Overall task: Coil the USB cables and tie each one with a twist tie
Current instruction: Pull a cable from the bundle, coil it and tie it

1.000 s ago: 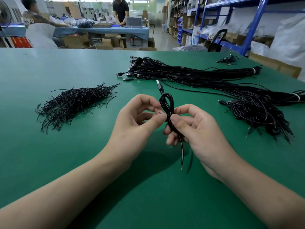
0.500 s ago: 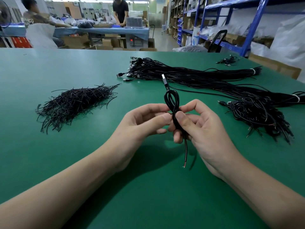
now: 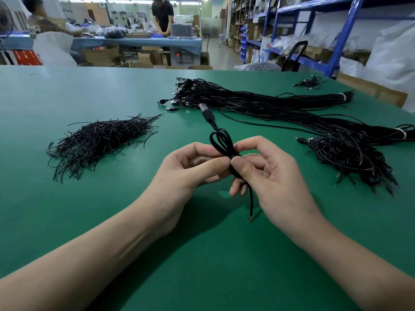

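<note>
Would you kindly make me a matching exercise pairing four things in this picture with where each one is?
Things:
1 looped cable
2 twist ties
3 straight cable bundle
4 coiled cable heap

Places:
A right of the right hand
B pinched between the left hand and right hand
C left of the left hand
D on the table beyond both hands

Pairs: 1-B, 2-C, 3-D, 4-A

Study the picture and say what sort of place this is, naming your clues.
Probably a packing workshop or warehouse: blue metal shelves stand at the right, a bundle of black cables lies on a green work table, and cardboard boxes sit under a second table where two people work.
</note>
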A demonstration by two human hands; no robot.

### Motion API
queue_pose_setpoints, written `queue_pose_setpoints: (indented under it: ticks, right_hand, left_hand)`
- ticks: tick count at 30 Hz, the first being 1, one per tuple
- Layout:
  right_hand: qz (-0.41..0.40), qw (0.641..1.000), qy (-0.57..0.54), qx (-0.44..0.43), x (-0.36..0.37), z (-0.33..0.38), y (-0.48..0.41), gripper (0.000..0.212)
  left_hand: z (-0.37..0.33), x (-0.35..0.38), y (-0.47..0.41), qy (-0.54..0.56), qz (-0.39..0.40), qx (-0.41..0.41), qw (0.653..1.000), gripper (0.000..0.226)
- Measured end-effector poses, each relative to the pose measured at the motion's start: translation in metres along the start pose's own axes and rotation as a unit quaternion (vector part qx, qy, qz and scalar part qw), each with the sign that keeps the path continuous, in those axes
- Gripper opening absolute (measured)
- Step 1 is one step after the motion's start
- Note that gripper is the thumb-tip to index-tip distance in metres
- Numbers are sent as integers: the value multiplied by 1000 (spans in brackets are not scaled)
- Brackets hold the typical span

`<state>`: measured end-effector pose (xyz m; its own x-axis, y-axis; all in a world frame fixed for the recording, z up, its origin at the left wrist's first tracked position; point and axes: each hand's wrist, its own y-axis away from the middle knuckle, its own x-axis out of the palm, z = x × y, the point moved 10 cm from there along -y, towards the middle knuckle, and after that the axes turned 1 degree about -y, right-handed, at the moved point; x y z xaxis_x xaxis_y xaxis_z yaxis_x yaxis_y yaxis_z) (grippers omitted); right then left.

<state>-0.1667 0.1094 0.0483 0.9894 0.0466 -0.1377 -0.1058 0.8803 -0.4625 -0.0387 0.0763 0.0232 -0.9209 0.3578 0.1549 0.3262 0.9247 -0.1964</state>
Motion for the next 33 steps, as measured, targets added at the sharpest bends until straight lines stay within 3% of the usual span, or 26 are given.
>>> queue_pose_setpoints:
  ticks: [5, 22, 24, 28, 33]
  right_hand:
    - [10, 997, 80, -9, 5, 3, 3, 34]
    - [32, 981, 189, 37, 16, -6, 6, 50]
    - [45, 986, 145, 66, 16, -12, 5, 42]
    - [30, 991, -44, 123, 14, -18, 4, 27]
    - [19, 985, -101, 135, 13, -21, 6, 14]
  left_hand:
    - [-4, -4, -1, 2, -12, 14, 1000, 17]
    - [1, -14, 0, -6, -61, 11, 998, 26]
    - [0, -14, -1, -7, -60, 13, 998, 24]
    - [-8, -6, -2, -3, -34, 36, 999, 25]
    - [-14, -4, -1, -4, -31, 49, 998, 51]
